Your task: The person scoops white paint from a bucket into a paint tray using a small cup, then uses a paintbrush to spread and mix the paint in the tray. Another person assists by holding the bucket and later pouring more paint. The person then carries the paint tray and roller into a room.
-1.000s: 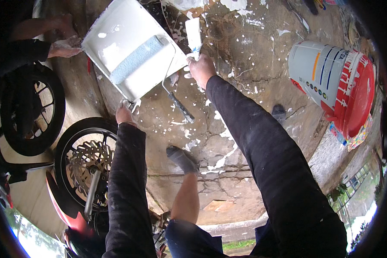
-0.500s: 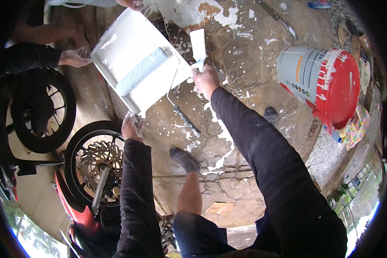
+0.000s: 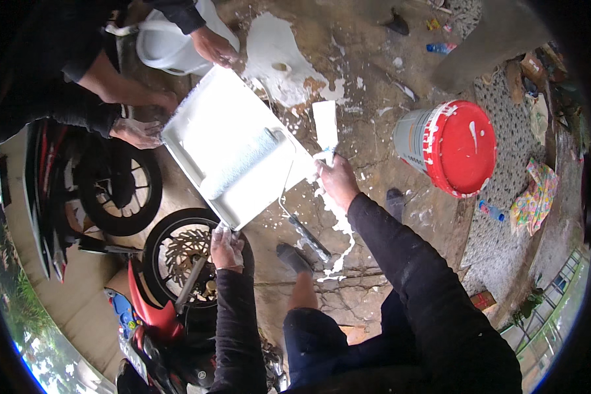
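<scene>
A white paint tray (image 3: 220,121) is held off the floor between me and another person. My left hand (image 3: 227,248), smeared with white paint, is closed on its near corner. My right hand (image 3: 338,182) grips a wide paintbrush (image 3: 325,125), bristles pointing away and coated white, and is at the tray's right corner; whether it also holds the tray is hard to see. Across the tray lies a fuzzy paint roller (image 3: 243,167), its dark handle (image 3: 308,238) sticking out over the near side. The other person's hands (image 3: 215,47) are at the tray's far and left corners.
A grey bucket with a red lid (image 3: 466,148) stands to the right. White paint (image 3: 276,56) is spilled on the floor, near a white tub (image 3: 177,39). Motorbike wheels (image 3: 184,253) are close on the left. A blurred grey shape (image 3: 496,43) enters at upper right.
My view has shifted, so the tray, bucket and floor sit lower in the picture. More of the other person and the white tub shows. Both my hands keep their grips.
</scene>
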`<state>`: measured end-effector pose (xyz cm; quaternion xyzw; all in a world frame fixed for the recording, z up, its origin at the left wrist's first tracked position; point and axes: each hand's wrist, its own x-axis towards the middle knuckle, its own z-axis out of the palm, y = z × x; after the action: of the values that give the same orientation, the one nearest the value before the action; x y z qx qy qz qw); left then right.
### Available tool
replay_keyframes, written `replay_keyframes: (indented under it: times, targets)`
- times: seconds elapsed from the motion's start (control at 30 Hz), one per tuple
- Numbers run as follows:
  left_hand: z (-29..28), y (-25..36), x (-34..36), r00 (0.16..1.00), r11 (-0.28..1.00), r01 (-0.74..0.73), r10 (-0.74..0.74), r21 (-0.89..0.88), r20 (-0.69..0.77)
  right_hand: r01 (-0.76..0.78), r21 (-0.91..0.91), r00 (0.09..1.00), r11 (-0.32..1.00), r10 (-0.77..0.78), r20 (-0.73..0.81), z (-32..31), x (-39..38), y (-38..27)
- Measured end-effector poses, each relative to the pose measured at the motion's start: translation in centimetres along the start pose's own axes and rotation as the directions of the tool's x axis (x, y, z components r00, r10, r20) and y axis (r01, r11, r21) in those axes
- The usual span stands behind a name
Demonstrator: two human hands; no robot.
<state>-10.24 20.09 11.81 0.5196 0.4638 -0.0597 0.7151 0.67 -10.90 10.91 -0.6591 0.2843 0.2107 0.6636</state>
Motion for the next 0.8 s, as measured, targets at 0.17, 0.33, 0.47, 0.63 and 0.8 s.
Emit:
replay_keyframes:
  times: [0.17,0.33,0.47,0.63,0.8]
  targets:
    - [1.9,5.0,-7.5,0.999,0.998,-0.042,0.043,-0.039,0.028,0.021,0.113,1.000,0.993,-0.021,-0.001,-2.4,-5.9,-6.8]
    - [4.1,12.1,-15.4,0.994,0.987,-0.093,0.099,-0.130,0.040,0.071,0.140,0.997,0.988,-0.075,0.022,-4.2,-11.6,-13.6]
    - [4.0,16.5,-19.6,0.977,0.984,-0.162,0.171,-0.072,0.128,0.145,0.153,0.989,0.978,-0.145,-0.006,-4.6,-15.6,-18.7]
    - [5.5,21.8,-25.1,0.964,0.974,-0.219,0.226,-0.061,0.142,0.155,0.174,0.988,0.972,-0.156,-0.008,-5.8,-20.7,-24.2]
    - [6.5,25.3,-29.8,0.957,0.971,-0.202,0.223,-0.128,0.184,0.236,0.217,0.972,0.947,-0.230,-0.055,-7.6,-24.5,-28.5]
